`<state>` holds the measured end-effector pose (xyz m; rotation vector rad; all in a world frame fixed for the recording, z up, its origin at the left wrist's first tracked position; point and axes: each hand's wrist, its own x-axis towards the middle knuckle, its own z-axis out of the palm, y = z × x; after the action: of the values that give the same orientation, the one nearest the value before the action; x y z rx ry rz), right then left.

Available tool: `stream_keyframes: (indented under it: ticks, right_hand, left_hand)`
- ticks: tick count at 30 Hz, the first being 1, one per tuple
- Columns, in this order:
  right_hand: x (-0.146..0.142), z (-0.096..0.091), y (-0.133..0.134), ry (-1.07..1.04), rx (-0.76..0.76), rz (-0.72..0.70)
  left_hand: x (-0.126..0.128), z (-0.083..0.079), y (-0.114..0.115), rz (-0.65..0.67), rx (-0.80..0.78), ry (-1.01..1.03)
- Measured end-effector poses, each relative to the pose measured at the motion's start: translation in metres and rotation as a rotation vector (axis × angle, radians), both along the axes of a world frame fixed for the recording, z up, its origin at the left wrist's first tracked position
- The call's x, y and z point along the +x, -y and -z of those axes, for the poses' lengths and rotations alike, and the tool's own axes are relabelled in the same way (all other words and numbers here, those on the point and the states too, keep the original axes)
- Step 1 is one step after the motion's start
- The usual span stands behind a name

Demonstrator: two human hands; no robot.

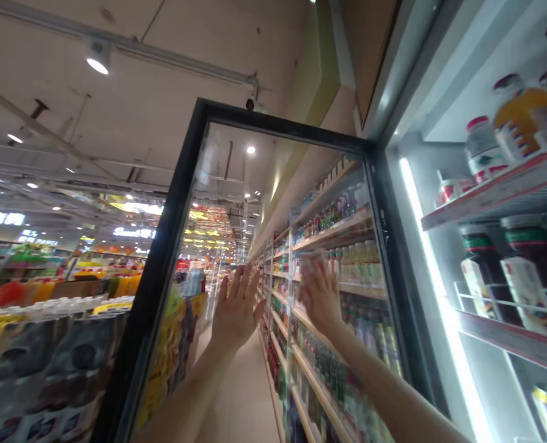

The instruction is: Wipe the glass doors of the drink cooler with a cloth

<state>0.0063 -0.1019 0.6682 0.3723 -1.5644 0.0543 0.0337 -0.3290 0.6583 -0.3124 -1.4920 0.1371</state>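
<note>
Door pane: glossy glass. Frame: smooth, semi-matt.

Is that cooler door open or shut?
Open: the black-framed glass door stands swung out from the lit cooler, leaving the shelves at right uncovered.

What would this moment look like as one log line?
left hand: open, by door glass; right hand: by glass, blurred; contact: unclear; cooler door: open; bottles: on lit shelves at right
</note>
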Motion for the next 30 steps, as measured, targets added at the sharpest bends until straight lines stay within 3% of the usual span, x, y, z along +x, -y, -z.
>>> stream_keyframes:
  ticks: [2,3,5,7,9,11,13,15,17,19,22,24,25,28,30]
  right_hand:
    - [-0.001,0.002,0.020,-0.022,0.260,-0.050]
    - [-0.002,-0.002,0.018,-0.031,0.279,-0.060]
    - [-0.006,-0.020,-0.007,-0.070,0.061,-0.059]
    - [-0.011,-0.046,-0.045,-0.139,-0.304,-0.058]
    - [-0.013,-0.067,-0.068,-0.165,-0.431,-0.054]
    - [-0.011,-0.072,-0.060,-0.148,-0.382,-0.053]
    - [-0.007,-0.063,-0.026,-0.104,-0.202,-0.055]
    - [-0.003,-0.047,0.012,-0.053,0.093,-0.051]
    - [0.000,-0.035,0.030,-0.024,0.246,-0.041]
    - [0.001,-0.032,0.022,-0.001,0.190,-0.017]
    - [-0.001,-0.036,-0.008,0.017,-0.166,0.047]
    - [-0.003,-0.032,-0.014,0.002,-0.304,0.072]
    - [-0.004,-0.027,-0.011,-0.009,-0.278,0.071]
    - [-0.006,-0.005,0.003,-0.036,0.004,0.030]
    - [-0.007,0.000,-0.002,-0.026,0.052,0.013]
  left_hand:
    - [-0.001,0.000,0.001,0.006,0.005,-0.010]
    - [-0.001,0.000,0.001,0.006,0.003,-0.009]
    - [-0.001,0.000,0.001,0.004,-0.002,0.001]
    - [0.001,0.000,0.000,0.001,-0.009,0.011]
    - [0.002,0.000,0.000,0.001,-0.007,0.011]
    - [0.002,0.000,-0.001,0.006,-0.002,0.009]
    - [0.002,0.000,-0.001,0.013,0.001,0.010]
    - [0.001,0.000,-0.001,0.020,0.005,0.015]
    - [0.001,0.000,0.000,0.023,0.005,0.026]
    - [0.000,0.000,0.001,0.015,0.006,0.037]
    - [-0.001,0.000,0.000,-0.003,0.001,0.047]
    - [-0.002,0.000,-0.001,-0.004,0.002,0.051]
    - [-0.002,0.001,-0.002,-0.001,0.004,0.053]
    - [-0.003,0.001,-0.003,0.003,0.010,0.043]
    - [-0.003,0.000,0.002,-0.001,-0.017,0.047]
